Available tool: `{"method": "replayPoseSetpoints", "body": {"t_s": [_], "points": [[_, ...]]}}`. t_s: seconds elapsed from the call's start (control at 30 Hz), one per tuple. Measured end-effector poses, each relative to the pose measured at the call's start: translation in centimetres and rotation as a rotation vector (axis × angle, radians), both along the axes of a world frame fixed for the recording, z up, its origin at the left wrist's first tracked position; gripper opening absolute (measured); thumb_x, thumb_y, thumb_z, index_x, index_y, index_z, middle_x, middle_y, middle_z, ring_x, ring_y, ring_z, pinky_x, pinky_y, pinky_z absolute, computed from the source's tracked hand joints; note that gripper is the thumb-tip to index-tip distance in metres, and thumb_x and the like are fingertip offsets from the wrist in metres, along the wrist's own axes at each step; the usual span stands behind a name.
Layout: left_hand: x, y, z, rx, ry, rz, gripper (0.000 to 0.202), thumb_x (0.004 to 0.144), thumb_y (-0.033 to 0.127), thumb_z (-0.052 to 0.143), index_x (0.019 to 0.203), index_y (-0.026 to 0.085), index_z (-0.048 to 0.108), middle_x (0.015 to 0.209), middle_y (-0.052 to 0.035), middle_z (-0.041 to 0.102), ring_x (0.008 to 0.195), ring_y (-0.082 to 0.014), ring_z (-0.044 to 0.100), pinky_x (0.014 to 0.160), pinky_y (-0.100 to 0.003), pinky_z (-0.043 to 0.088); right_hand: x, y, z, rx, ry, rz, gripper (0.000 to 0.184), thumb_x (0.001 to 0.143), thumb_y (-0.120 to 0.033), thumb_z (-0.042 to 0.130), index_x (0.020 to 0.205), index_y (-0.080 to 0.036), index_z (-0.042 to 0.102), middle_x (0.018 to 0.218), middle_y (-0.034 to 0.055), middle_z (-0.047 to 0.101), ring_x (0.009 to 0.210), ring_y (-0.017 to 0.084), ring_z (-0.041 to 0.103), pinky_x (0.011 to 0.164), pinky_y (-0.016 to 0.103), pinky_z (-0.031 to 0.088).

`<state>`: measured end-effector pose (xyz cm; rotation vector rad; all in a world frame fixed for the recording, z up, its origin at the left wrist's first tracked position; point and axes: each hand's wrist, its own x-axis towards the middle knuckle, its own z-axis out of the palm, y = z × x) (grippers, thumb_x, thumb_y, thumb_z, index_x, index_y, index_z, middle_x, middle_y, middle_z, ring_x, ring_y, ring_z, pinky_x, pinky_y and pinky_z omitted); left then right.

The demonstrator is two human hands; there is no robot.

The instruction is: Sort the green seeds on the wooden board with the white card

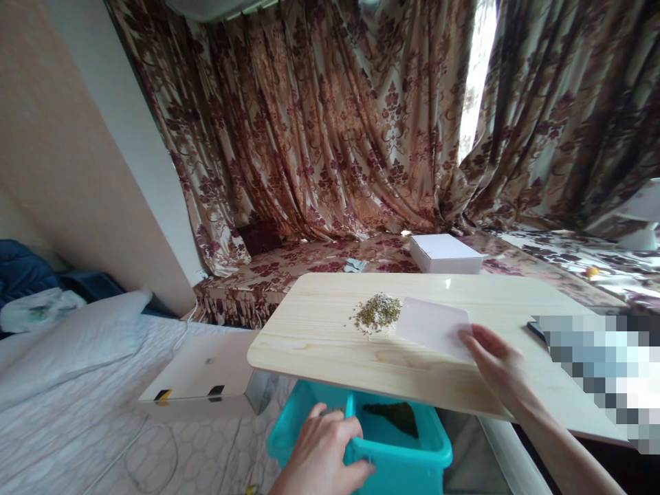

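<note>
My right hand point(492, 354) pinches the right edge of a thin, pale translucent plastic sheet point(436, 326). The sheet's left edge touches a pile of mixed green beans and white grains point(378, 313) on the light wooden tabletop point(309, 309). Below the table's front edge, my left hand point(330, 447) grips the near rim and divider of a turquoise divided bin point(397, 450). In the bin's right compartment lies a heap of dark green beans point(394, 416). The left compartment's contents are mostly hidden by my fingers.
A white box point(446, 254) stands behind the table on a flower-patterned surface, near a crumpled pale cloth point(355, 265). On the bed point(93, 371) at left is a flat white carton point(206, 371). A dark-edged, pixelated object point(598, 371) rests on the table's right side.
</note>
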<state>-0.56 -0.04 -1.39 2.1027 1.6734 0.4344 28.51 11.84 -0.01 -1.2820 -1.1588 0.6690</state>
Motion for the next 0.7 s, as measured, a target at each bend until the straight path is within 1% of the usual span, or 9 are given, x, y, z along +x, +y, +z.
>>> {"method": "replayPoseSetpoints", "body": {"t_s": [0.1,0.2,0.33,0.53,0.7], "points": [[0.0,-0.1,-0.1,0.006,-0.003,-0.008,0.013,0.072,0.029,0.075,0.083,0.025,0.068,0.085,0.0017,0.065,0.095,-0.0209,0.059,0.103,-0.036,0.028,-0.3,0.9,-0.2,0.004,-0.03,0.003,0.021,0.063,-0.039,0.066,0.075,-0.023,0.07,0.078,0.0046,0.077,0.077,0.026,0.072,0.069,0.033,0.056],[0.0,-0.1,-0.2,0.011,-0.005,-0.018,0.013,0.072,0.028,0.074,0.083,0.026,0.067,0.085,0.0023,0.065,0.095,-0.0202,0.059,0.104,-0.035,0.027,-0.7,1.2,-0.3,0.012,-0.077,0.012,0.02,0.065,-0.039,0.063,0.075,-0.022,0.069,0.078,0.005,0.077,0.078,0.026,0.071,0.071,0.034,0.056],[0.2,-0.2,0.2,0.018,0.019,-0.009,0.009,0.073,0.026,0.071,0.08,0.026,0.066,0.084,0.0025,0.064,0.094,-0.0206,0.057,0.1,-0.034,0.03,-1.1,1.3,-0.4,0.021,-0.119,0.013,0.02,0.065,-0.039,0.06,0.072,-0.022,0.067,0.076,0.0051,0.076,0.074,0.025,0.07,0.067,0.033,0.055],[0.4,-0.2,0.9,0.005,0.035,-0.016,0.004,0.074,0.025,0.067,0.078,0.025,0.065,0.082,0.0022,0.065,0.089,-0.0202,0.058,0.098,-0.034,0.032,-2.0,1.2,-0.4,0.01,-0.094,0.06,0.022,0.067,-0.04,0.06,0.075,-0.021,0.067,0.075,0.0051,0.076,0.074,0.024,0.07,0.066,0.032,0.055],[0.3,-0.3,0.9,-0.001,0.026,-0.018,0.005,0.075,0.026,0.068,0.079,0.025,0.065,0.082,0.0024,0.064,0.09,-0.0193,0.059,0.103,-0.035,0.027,-2.9,0.7,0.2,-0.031,-0.072,0.09,0.021,0.066,-0.04,0.062,0.074,-0.021,0.068,0.074,0.0051,0.076,0.077,0.026,0.07,0.067,0.032,0.056]]}}
